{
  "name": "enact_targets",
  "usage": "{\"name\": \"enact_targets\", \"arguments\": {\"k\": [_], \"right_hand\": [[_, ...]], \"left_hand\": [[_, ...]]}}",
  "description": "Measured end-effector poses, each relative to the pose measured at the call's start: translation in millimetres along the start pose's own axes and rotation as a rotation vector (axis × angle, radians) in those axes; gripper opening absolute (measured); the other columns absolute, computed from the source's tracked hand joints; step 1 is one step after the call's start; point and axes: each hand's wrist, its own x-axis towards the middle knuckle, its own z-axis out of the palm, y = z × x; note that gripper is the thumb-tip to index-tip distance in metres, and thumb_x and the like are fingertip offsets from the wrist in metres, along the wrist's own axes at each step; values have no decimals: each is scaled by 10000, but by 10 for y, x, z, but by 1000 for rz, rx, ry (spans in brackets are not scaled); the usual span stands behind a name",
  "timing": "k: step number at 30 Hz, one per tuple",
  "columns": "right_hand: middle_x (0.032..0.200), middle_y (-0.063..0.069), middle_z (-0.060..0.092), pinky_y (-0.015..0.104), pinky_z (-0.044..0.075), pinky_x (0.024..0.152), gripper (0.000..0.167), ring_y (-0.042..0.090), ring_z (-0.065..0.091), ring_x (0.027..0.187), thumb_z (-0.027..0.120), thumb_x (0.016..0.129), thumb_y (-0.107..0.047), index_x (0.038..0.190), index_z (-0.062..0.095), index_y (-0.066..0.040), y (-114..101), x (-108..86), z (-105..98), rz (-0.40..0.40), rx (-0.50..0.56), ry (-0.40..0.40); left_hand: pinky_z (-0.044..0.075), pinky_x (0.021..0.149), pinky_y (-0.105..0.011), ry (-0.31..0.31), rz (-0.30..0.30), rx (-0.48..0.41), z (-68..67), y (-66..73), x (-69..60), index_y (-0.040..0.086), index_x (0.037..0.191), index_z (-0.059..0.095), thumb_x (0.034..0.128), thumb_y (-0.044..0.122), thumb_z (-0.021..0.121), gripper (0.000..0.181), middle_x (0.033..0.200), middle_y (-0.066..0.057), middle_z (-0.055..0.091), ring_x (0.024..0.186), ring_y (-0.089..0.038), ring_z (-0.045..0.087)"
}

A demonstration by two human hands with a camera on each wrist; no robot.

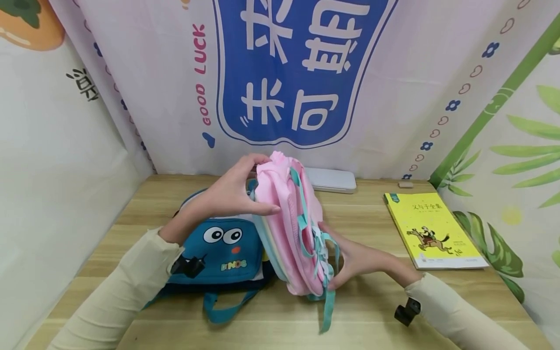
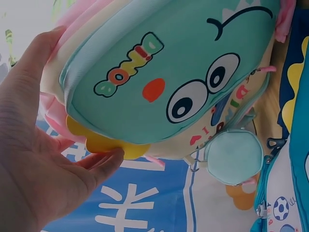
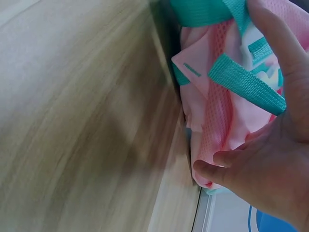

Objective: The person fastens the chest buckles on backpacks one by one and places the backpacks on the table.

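A pink and mint children's backpack stands tilted on the table, its strap side turned right. My left hand grips its upper left part, thumb and fingers spread around it. In the left wrist view, the mint front of the backpack shows cartoon eyes, and the left hand holds its edge beside a yellow trim. From the right, my right hand holds the lower strap side; the right wrist view has this hand against pink mesh and teal straps. Some fingertips are hidden.
A blue dinosaur backpack lies directly left of the pink one, its strap reaching toward the front. A yellow book lies on the right. Behind stand a white flat case and a printed curtain.
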Motion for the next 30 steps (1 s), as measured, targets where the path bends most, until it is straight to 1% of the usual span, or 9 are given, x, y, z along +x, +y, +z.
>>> {"name": "enact_targets", "arguments": {"k": [6, 14, 19, 24, 27, 30], "right_hand": [[1705, 192, -89, 666, 164, 1208, 1429, 418, 0, 1570, 948, 694, -279, 1629, -120, -109, 33, -53, -96, 31, -15, -31], [1696, 231, -86, 699, 182, 1186, 1413, 478, 33, 1552, 943, 707, -243, 1630, -119, -116, 86, -171, -266, 64, -9, -78], [1695, 246, -16, 710, 195, 1180, 1387, 485, 81, 1543, 939, 715, -263, 1638, -88, -131, 112, -260, -362, 108, -32, -86], [1698, 235, 25, 720, 176, 1180, 1333, 482, 96, 1541, 939, 718, -274, 1647, -8, -129, 144, -365, -477, 143, -71, -88], [1701, 228, 21, 719, 162, 1183, 1311, 481, 89, 1544, 938, 717, -286, 1647, 30, -118, 157, -429, -547, 155, -92, -92], [1704, 219, 24, 714, 154, 1187, 1302, 474, 75, 1550, 940, 713, -274, 1647, 47, -114, 172, -496, -610, 177, -81, -98]], "left_hand": [[538, 1029, -476, -32, 11, 30, -15, -7, -8, 154, 1482, 390, 748, 441, 885, 931, 1447, -54, 455, 1298, -247, 503], [527, 1045, -463, -72, 24, 31, -32, -1, -1, 158, 1440, 439, 751, 422, 886, 863, 1384, -34, 515, 1243, -233, 541], [523, 1052, -465, -102, 12, 15, 0, -23, 9, 153, 1435, 439, 763, 402, 878, 840, 1388, -36, 531, 1251, -238, 552], [502, 1083, -462, -118, -9, 26, 37, -34, 3, 153, 1499, 407, 759, 424, 874, 916, 1427, -36, 544, 1276, -224, 551], [498, 1086, -474, -134, -1, 28, 69, -41, 11, 136, 1526, 397, 759, 418, 873, 945, 1421, -54, 563, 1274, -233, 558], [509, 1071, -478, -158, 11, 26, 120, -53, 35, 120, 1527, 400, 765, 414, 871, 943, 1400, -70, 577, 1263, -242, 569]]}}
